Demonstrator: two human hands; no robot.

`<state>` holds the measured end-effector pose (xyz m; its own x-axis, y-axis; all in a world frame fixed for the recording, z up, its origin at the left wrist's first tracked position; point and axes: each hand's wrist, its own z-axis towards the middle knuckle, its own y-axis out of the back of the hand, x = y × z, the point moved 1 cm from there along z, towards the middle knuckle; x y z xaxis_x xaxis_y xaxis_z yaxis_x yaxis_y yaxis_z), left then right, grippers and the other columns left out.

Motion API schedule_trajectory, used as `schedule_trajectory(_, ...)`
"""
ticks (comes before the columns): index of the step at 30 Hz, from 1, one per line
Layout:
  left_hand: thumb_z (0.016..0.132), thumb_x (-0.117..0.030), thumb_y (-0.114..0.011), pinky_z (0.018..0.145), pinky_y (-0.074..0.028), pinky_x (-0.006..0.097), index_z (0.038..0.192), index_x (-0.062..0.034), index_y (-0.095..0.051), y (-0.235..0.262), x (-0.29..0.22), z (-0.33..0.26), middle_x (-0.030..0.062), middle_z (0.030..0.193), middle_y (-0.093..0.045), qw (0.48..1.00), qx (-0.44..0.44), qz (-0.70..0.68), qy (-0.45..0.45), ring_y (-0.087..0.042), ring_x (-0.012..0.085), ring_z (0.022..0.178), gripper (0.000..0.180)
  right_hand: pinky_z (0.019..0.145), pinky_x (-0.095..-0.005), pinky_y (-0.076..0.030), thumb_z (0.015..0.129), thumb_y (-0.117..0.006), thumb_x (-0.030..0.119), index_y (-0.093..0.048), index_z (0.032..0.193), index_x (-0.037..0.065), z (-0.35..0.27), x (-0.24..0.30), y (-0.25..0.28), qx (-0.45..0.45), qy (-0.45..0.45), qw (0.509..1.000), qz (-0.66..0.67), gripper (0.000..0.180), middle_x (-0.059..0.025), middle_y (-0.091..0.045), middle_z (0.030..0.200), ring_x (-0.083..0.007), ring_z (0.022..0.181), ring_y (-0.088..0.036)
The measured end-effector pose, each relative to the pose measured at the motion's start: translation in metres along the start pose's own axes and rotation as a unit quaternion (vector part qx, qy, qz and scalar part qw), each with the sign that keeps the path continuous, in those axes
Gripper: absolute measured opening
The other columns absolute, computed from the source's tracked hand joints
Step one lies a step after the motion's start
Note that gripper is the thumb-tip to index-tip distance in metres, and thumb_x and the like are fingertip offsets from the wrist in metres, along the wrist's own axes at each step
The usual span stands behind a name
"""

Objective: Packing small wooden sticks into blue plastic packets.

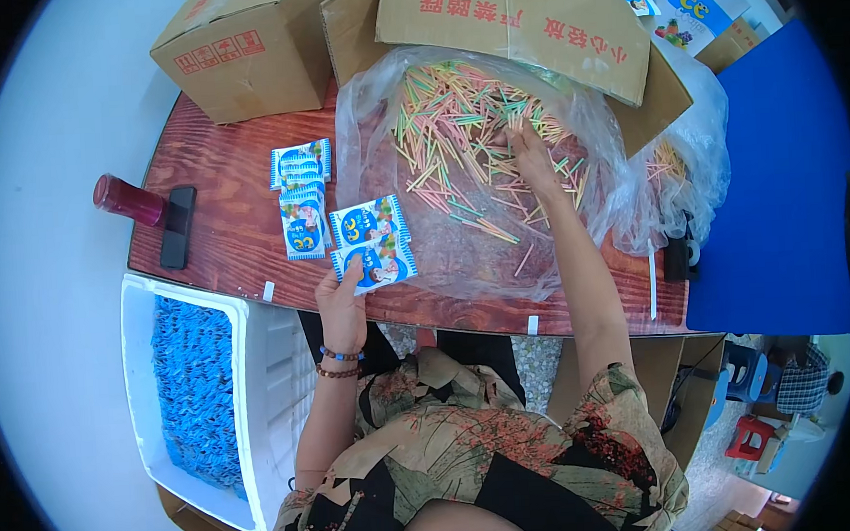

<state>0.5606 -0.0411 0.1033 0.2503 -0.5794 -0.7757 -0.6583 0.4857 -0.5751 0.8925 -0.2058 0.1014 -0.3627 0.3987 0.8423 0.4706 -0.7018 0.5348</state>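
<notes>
My left hand (pixel 342 299), with beaded bracelets at its wrist, pinches a small blue and white packet (pixel 385 266) by its left edge, over the table's front part. Another such packet (pixel 365 222) lies just behind it. Out to the right, my right hand (pixel 530 159) reaches into a loose heap of thin pastel sticks (pixel 446 120), pink, yellow and green. Its fingers are curled together on some sticks; their tips are partly hidden. The heap lies on a spread clear plastic bag (pixel 425 261) that comes out of an open cardboard box (pixel 518 20).
An overlapping row of packets (pixel 301 200) lies left of my left hand. Farther left are a phone (pixel 179 228) and a red cylindrical container (pixel 128 199). A closed carton (pixel 251 63) stands behind. A white foam box (pixel 245 400) full of blue packets sits at the lower left.
</notes>
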Motion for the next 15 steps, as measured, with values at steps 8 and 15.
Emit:
schedule_trajectory(8, 0.093, -0.010, -0.057, 0.083, -0.053, 0.033, 0.106, -0.0005, -0.063, 0.007, 0.002, 0.000, 0.0077, 0.106, -0.067, 1.000, 0.001, 0.000, 0.002, -0.065, 0.0159, 0.095, 0.017, 0.096, -0.0564, -0.036, 0.087, -0.052, 0.020, -0.049, 0.128, 0.006, -0.005, 0.030, -0.001, 0.107, 0.046, 0.874, -0.473, 0.043, -0.0176, -0.054, 0.120, -0.0332, 0.114, -0.052)
schedule_trajectory(15, 0.093, -0.010, -0.057, 0.082, -0.053, 0.033, 0.106, -0.0003, -0.063, 0.009, 0.002, 0.000, 0.0078, 0.106, -0.067, 1.000, 0.000, 0.002, 0.004, -0.065, 0.0162, 0.094, 0.018, 0.098, -0.0544, -0.034, 0.081, -0.056, 0.023, -0.053, 0.116, 0.000, -0.011, 0.033, -0.001, 0.088, 0.078, 0.889, -0.442, 0.042, -0.0199, -0.053, 0.120, -0.0355, 0.119, -0.048)
